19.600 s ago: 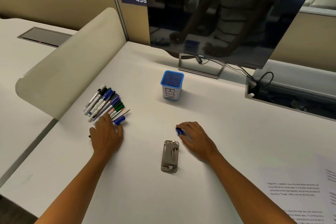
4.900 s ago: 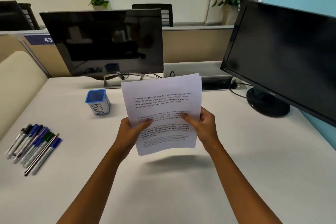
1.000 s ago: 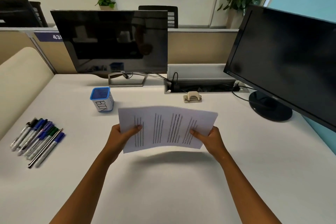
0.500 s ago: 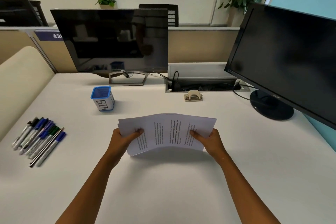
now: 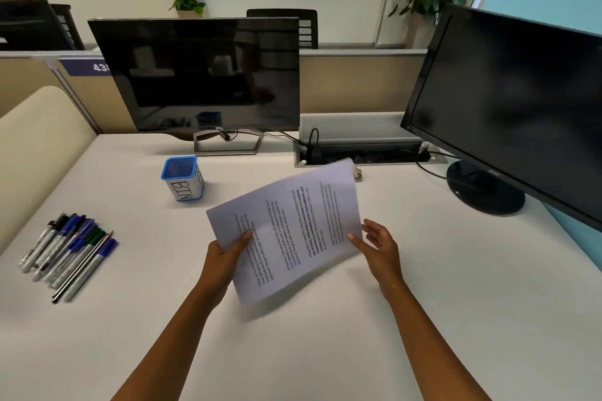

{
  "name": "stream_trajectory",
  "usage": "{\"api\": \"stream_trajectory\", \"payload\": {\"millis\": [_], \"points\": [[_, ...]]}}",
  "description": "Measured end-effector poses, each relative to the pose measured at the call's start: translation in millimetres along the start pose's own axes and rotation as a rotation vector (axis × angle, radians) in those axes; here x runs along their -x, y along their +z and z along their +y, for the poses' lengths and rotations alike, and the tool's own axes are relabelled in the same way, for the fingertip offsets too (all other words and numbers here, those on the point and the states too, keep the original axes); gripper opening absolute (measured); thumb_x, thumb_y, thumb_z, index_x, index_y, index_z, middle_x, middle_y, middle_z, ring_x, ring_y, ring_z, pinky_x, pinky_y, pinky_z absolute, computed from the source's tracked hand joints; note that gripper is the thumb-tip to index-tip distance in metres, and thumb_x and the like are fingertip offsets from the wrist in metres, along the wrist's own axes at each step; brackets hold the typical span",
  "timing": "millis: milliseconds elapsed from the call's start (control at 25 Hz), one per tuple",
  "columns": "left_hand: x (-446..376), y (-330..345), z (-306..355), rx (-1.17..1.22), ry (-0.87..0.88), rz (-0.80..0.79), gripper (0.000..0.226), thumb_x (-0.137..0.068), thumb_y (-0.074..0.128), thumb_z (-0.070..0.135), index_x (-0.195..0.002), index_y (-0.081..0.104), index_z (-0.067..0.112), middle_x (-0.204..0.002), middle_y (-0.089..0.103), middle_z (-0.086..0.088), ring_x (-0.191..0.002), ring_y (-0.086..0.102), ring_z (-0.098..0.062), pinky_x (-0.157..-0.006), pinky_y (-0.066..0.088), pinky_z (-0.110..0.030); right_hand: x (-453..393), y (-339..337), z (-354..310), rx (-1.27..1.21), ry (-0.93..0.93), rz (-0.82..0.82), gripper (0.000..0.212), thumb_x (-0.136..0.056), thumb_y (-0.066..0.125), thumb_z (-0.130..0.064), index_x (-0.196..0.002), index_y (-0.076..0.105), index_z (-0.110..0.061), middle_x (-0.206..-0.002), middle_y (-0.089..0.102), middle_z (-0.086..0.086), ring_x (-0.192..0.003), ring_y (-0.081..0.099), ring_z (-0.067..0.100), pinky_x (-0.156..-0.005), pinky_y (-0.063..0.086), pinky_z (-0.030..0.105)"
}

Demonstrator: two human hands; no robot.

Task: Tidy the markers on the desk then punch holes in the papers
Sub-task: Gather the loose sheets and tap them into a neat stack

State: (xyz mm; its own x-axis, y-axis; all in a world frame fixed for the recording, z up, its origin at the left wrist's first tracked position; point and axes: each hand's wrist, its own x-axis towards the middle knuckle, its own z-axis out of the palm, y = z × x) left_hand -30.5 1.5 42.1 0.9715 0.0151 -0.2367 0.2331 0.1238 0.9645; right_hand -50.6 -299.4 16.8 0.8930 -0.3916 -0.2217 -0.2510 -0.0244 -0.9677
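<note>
A stack of printed papers [image 5: 293, 228] hangs tilted above the middle of the desk, its far corner raised. My left hand [image 5: 224, 257] grips the stack's near left edge with the thumb on top. My right hand [image 5: 379, 246] is at the stack's right edge with fingers spread, only the thumb tip touching the paper. A beige hole punch [image 5: 358, 173] sits behind the papers near the cable tray, mostly hidden. Several markers [image 5: 66, 254] lie in a neat row at the left of the desk.
A blue-rimmed cup marked BIN [image 5: 183, 178] stands left of the papers. Two dark monitors, one at the back [image 5: 202, 75] and one at the right [image 5: 508, 114], border the white desk [image 5: 325, 335]. An open cable tray [image 5: 365, 153] runs along the back edge.
The papers have turned and tilted up, the far right corner rising over the hole punch. My right hand has let go its grip and spread its fingers; my left hand still holds the stack.
</note>
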Motion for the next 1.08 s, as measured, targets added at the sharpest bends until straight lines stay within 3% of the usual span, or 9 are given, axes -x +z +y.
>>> {"api": "stream_trajectory", "payload": {"millis": [80, 160, 320, 400, 560, 680, 840, 960, 1080], "points": [[-0.9, 4.5, -1.2, 0.111, -0.013, 0.042, 0.022, -0.092, 0.065, 0.022, -0.114, 0.063, 0.022, -0.106, 0.075, -0.006, -0.092, 0.073, -0.029, -0.076, 0.061, -0.043, 2.9, 11.5, 1.4, -0.097, 0.141, 0.022, 0.074, -0.077, 0.083, -0.024, -0.139, 0.043, -0.018, -0.131, 0.054, -0.001, -0.116, 0.054, 0.019, -0.093, 0.047, 0.033], [-0.1, 11.6, -0.7, 0.246, -0.049, 0.067, 0.022, -0.094, 0.063, 0.018, -0.116, 0.061, 0.021, -0.11, 0.074, -0.007, -0.095, 0.072, -0.027, -0.08, 0.059, -0.046, 9.4, 29.1, 3.7, -0.25, 0.241, -0.031, 0.078, -0.077, 0.083, -0.024, -0.141, 0.039, -0.016, -0.134, 0.053, 0.001, -0.118, 0.056, 0.02, -0.095, 0.047, 0.034], [8.8, 28.2, 0.5, 0.406, -0.112, 0.041, 0.019, -0.097, 0.056, 0.012, -0.112, 0.06, 0.022, -0.102, 0.076, -0.004, -0.084, 0.075, -0.021, -0.068, 0.062, -0.041, 23.6, 61.0, -10.7, -0.458, 0.176, -0.222, 0.048, -0.086, 0.073, -0.02, -0.131, 0.056, -0.017, -0.124, 0.069, 0.002, -0.117, 0.064, 0.022, -0.101, 0.051, 0.04], [14.2, 33.9, -3.1, 0.422, -0.136, 0.026, 0.021, -0.097, 0.056, 0.011, -0.114, 0.06, 0.022, -0.104, 0.076, -0.006, -0.084, 0.075, -0.022, -0.067, 0.062, -0.041, 24.9, 72.5, -18.8, -0.485, 0.114, -0.24, 0.045, -0.089, 0.07, -0.016, -0.132, 0.056, -0.022, -0.124, 0.069, -0.003, -0.113, 0.067, 0.017, -0.097, 0.054, 0.04], [17.3, 26.9, -13.7, 0.384, -0.23, 0.016, 0.04, -0.095, 0.059, 0.021, -0.135, 0.054, 0.015, -0.122, 0.07, -0.011, -0.098, 0.071, -0.027, -0.072, 0.06, -0.042, 18.2, 73.2, -26.9, -0.331, 0.025, -0.177, 0.041, -0.092, 0.066, -0.014, -0.132, 0.058, -0.021, -0.124, 0.069, -0.005, -0.112, 0.067, 0.015, -0.092, 0.057, 0.035], [12.0, 2.2, -4.5, 0.395, -0.286, 0.037, 0.051, -0.095, 0.054, 0.042, -0.136, 0.056, 0.012, -0.129, 0.065, -0.014, -0.098, 0.068, -0.027, -0.077, 0.056, -0.042, 11.5, 56.4, -30.0, -0.241, 0.004, -0.208, 0.037, -0.093, 0.065, -0.016, -0.129, 0.06, -0.023, -0.119, 0.07, -0.008, -0.107, 0.068, 0.011, -0.08, 0.058, 0.025], [2.4, -29.4, 25.7, 0.36, -0.313, -0.138, 0.065, -0.091, 0.043, 0.062, -0.13, 0.063, 0.015, -0.126, 0.068, -0.011, -0.088, 0.072, -0.025, -0.075, 0.054, -0.037, 3.2, 37.5, -29.7, -0.142, 0.024, -0.373, 0.037, -0.091, 0.069, -0.019, -0.127, 0.062, -0.02, -0.121, 0.07, -0.002, -0.111, 0.068, 0.02, -0.096, 0.055, 0.043], [0.2, -19.5, 36.3, 0.12, -0.299, -0.244, 0.065, -0.084, 0.055, 0.066, -0.127, 0.065, 0.018, -0.11, 0.073, -0.006, -0.083, 0.072, -0.021, -0.068, 0.057, -0.033, 4.4, 39.6, -31.1, -0.044, 0.034, -0.436, 0.038, -0.089, 0.071, -0.024, -0.126, 0.062, -0.019, -0.12, 0.071, 0.0, -0.108, 0.069, 0.021, -0.096, 0.054, 0.047], [1.5, 1.4, 34.9, -0.022, -0.205, -0.269, 0.049, -0.089, 0.058, 0.049, -0.127, 0.065, 0.018, -0.116, 0.073, -0.005, -0.103, 0.071, -0.03, -0.089, 0.056, -0.046, 11.7, 47.4, -37.4, -0.002, -0.007, -0.393, 0.032, -0.09, 0.069, -0.025, -0.121, 0.063, -0.019, -0.115, 0.072, -0.001, -0.103, 0.071, 0.02, -0.091, 0.057, 0.043]]}}
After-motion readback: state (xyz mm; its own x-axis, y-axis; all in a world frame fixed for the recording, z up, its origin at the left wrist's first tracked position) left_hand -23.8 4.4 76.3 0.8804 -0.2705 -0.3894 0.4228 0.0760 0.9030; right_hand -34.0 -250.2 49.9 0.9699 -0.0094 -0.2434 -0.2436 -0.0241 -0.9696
